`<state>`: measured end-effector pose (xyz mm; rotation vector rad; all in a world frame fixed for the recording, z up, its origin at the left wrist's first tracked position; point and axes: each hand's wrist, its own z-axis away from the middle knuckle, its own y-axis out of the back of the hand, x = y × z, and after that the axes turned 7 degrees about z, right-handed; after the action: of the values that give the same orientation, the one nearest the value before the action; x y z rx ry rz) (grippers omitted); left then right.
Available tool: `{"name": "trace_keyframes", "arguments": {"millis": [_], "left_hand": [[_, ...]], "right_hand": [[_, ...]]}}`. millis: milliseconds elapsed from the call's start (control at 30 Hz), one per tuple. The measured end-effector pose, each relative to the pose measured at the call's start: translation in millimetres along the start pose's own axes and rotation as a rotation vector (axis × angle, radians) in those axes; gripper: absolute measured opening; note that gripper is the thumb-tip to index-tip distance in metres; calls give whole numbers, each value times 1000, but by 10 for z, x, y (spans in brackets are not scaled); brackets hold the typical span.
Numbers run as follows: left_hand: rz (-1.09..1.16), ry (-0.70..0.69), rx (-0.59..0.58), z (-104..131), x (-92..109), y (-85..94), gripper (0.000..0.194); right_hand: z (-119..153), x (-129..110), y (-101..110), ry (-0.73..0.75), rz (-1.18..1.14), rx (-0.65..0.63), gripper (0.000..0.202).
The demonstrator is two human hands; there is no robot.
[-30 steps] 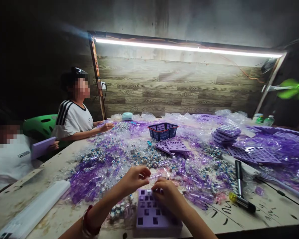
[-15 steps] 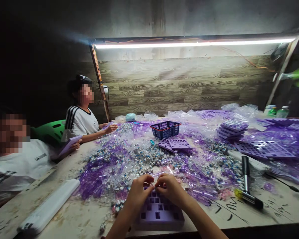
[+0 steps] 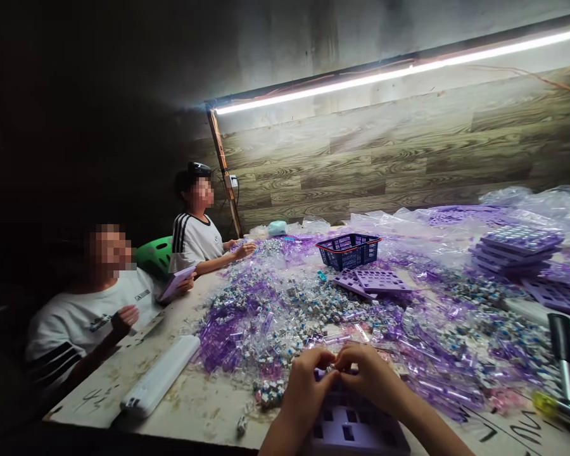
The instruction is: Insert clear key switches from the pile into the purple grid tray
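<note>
Both my hands meet at the near edge of the table over a purple plate with square holes. My left hand is closed in a pinch, thumb against fingertips. Close against it, my right hand pinches too, its fingertips touching or nearly touching the left ones. Something small and pale shows between the fingertips, too small to name. My hands hide the far part of the plate. Just beyond them spreads a heap of small grey-white and blue switch-like pieces, mixed with clear purple plastic pieces.
A dark blue basket stands beyond two holed purple plates. More plates are stacked at right, near a black-handled hammer. A white lamp-like bar lies left. Two co-workers sit along the left side.
The view has turned left and tilted, so everything sits further right. My hands stay pinched together over the plate. The nearer co-worker's raised hand now shows.
</note>
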<state>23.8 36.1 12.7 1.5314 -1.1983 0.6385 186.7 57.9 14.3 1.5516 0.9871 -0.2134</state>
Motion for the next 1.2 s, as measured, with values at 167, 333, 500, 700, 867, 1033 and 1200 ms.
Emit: {"name": "trace_keyframes", "arguments": {"millis": [167,333,500,700,867,1033,1200], "left_hand": [[-57,-47,15,22,9,-24,21],[-91,-91,49,26,4,-19,24],[-74,-141,77,29,-3,-16,25],[-9,-169,127,0,-72,-16,17],[39,-208,152,-32,-135,18,10],[74,-219,129,-25,-150,28,10],[112,-229,91,-35,-148,-5,12]], "right_hand": [[8,-25,8,-40,40,0,15],[24,-5,-15,-28,-20,-6,12],[28,11,-16,-4,-84,8,14],[32,-15,32,-31,-90,11,21],[24,-31,38,-12,-58,16,24],[38,-12,61,6,9,13,24],[67,7,119,98,-4,130,28]]}}
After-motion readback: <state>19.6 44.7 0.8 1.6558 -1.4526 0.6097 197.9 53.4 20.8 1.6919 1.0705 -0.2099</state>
